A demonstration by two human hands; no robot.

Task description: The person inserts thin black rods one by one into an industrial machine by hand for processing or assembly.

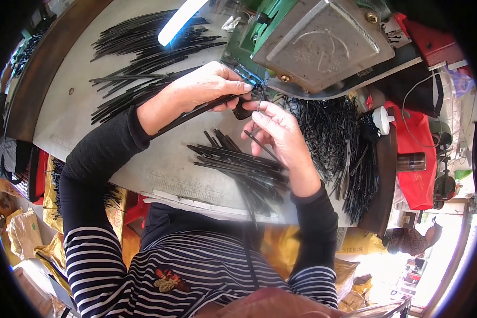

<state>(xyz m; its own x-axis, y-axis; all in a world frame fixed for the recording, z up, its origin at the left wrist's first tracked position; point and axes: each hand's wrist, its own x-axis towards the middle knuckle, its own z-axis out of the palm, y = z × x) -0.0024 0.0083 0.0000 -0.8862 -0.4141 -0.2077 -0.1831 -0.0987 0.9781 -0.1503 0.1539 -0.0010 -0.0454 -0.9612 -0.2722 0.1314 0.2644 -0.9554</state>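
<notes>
My left hand [209, 87] is closed on a long, thin black rod [188, 115], thumb and finger pinched by the work point of a green machine [281, 21] with a grey metal cover [326, 50]. The rod runs back along my left forearm. My right hand [281, 130] is just right of it, fingers curled, with another slim black rod [259, 144] across them. Its fingertips are near the work point, where small dark parts are hard to make out. Below my hands lies a loose pile of black rods [238, 164] on the pale table [63, 114].
Several bundles of black rods [143, 40] lie at the table's far left. A large tangled heap of black rods [328, 127] fills the right side beneath the machine. A bright lamp tube [183, 21] hangs over the table. A red bag [416, 164] is beyond the right edge.
</notes>
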